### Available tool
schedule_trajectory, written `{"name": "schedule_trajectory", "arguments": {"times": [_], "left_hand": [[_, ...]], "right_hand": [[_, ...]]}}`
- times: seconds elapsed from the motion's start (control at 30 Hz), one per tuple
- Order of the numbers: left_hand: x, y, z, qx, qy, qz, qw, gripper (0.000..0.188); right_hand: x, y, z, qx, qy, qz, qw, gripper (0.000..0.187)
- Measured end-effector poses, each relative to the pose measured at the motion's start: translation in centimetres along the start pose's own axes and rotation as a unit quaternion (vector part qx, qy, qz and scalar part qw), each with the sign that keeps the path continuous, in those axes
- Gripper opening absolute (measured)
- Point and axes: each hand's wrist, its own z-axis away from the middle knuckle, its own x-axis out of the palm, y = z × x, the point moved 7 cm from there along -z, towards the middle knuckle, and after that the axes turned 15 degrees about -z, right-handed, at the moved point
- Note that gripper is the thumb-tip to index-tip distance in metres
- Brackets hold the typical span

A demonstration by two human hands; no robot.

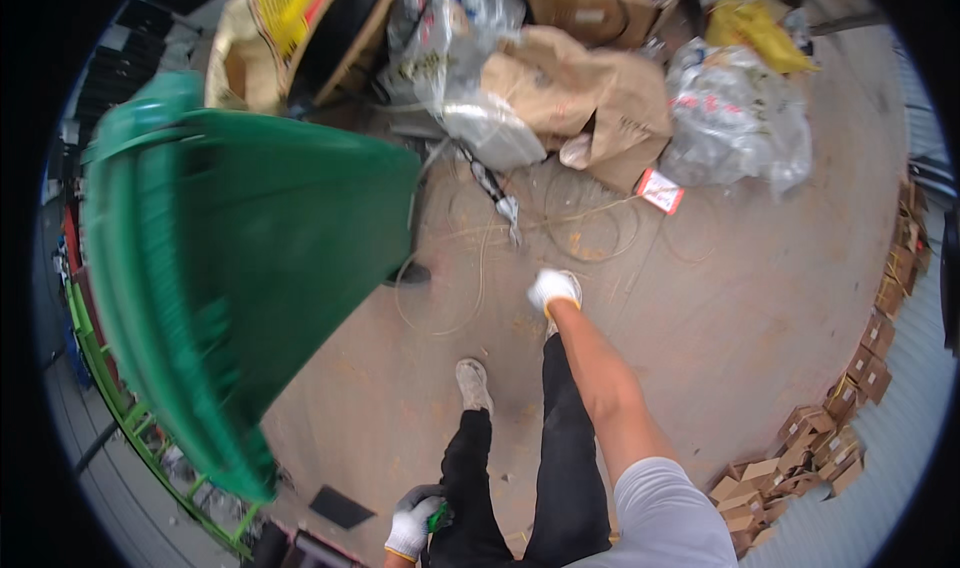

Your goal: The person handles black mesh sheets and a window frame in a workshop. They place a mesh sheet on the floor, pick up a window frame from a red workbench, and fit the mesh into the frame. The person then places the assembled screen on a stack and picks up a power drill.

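Observation:
My right hand (550,289), in a white work glove, reaches forward over the floor above my right shoe. Its fingers look curled in, and a slight blur hides whatever they may hold. Low down beside my left leg, my left hand (408,526), in a grey and white glove, is closed around a small green thing (438,515) whose kind I cannot make out. Thin pale strapping (484,268) lies in loose loops on the floor ahead of my right hand. Beyond it lies a dark and silvery strip (493,190), next to the bags.
A large green wheeled bin (290,238) takes up the left side. Along the far side are brown paper sacks (590,98), clear plastic bags (740,118) and a yellow bag (755,33). A red-and-white card (660,191) leans there. Cardboard boxes (815,433) line the right wall.

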Motion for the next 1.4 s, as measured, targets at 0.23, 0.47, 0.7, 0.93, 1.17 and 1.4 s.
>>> {"name": "schedule_trajectory", "arguments": {"times": [0.23, 0.47, 0.7, 0.93, 1.17, 1.4], "left_hand": [[15.5, 4.8, -3.4, -0.021, -0.041, 0.037, 0.998, 0.033], [18.9, 7.5, -3.8, 0.021, -0.043, -0.001, 0.999, 0.034], [16.7, 6.4, 0.4, -0.07, -0.027, 0.037, 0.997, 0.036], [16.9, 4.9, 7.3, 0.085, 0.048, -0.068, 0.993, 0.047], [18.7, -0.8, 12.8, 0.263, 0.068, -0.066, 0.96, 0.04], [18.3, -2.5, 26.6, 0.481, 0.173, -0.086, 0.855, 0.043]], "right_hand": [[0.4, -3.8, -15.5, 0.002, 0.118, -0.088, 0.989, 0.036], [1.1, -2.3, -18.3, -0.028, 0.126, -0.2, 0.971, 0.043], [-7.2, 3.5, -0.4, -0.024, 0.115, -0.193, 0.974, 0.051], [-12.2, 11.8, 31.6, 0.126, -0.03, -0.618, 0.775, 0.019], [-16.3, 13.8, 57.6, -0.149, -0.129, -0.751, 0.63, 0.03], [-21.9, 21.0, 79.1, -0.235, 0.231, -0.382, 0.863, 0.028]]}}
